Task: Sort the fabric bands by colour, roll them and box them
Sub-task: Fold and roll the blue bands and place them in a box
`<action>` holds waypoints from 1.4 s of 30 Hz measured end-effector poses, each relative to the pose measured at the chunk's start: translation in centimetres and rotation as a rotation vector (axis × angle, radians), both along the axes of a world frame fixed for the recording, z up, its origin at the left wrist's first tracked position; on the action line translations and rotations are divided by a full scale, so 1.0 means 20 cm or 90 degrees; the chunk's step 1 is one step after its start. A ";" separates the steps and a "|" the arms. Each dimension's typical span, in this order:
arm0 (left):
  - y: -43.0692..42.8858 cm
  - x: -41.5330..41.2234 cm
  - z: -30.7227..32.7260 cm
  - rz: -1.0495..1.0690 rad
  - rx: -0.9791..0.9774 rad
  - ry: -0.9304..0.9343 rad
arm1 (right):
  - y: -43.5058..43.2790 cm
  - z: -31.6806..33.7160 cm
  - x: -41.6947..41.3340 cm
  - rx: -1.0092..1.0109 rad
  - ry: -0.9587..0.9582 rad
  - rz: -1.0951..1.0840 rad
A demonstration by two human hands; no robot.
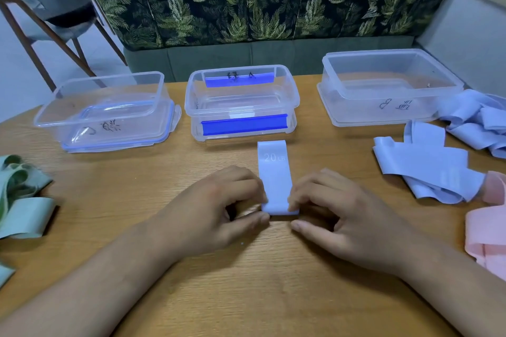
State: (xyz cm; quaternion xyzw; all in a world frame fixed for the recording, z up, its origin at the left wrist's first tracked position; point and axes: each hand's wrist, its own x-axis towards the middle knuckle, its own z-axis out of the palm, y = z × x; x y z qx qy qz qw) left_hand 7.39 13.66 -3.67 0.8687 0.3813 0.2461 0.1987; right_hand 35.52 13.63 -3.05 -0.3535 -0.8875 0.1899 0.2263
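Blue band (pixel 274 172) flat on table (pixel 246 282), both hands pinching its near end

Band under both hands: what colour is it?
The band is pale lilac-blue with a white "20 LB" print, seen best in the head view.

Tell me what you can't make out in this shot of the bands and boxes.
Head view:
Near end of the blue band: left hand and right hand partly cover it, roll unclear.
Green bands: cut off by left edge.
Pink bands: cut off by right edge.
Writing on left box: too blurred.
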 end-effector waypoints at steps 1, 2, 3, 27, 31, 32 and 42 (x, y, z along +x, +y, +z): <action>0.00 0.00 0.00 0.007 0.004 -0.002 | 0.00 0.00 0.00 0.002 -0.001 0.001; 0.00 0.00 0.00 0.014 0.008 -0.002 | 0.00 0.00 0.00 0.006 -0.001 -0.003; 0.00 -0.01 -0.01 0.021 0.013 0.000 | 0.01 0.00 -0.01 0.010 0.000 -0.010; 0.02 0.02 -0.03 0.108 0.088 0.067 | 0.02 -0.03 -0.02 0.050 -0.011 -0.117; 0.02 0.02 -0.03 0.119 0.086 0.081 | 0.03 -0.04 -0.02 0.064 -0.021 -0.111; 0.02 0.02 -0.03 0.124 0.083 0.088 | 0.03 -0.04 -0.02 0.062 -0.025 -0.119; 0.01 0.05 -0.02 0.070 0.136 0.122 | 0.06 -0.05 -0.01 0.029 -0.072 -0.150</action>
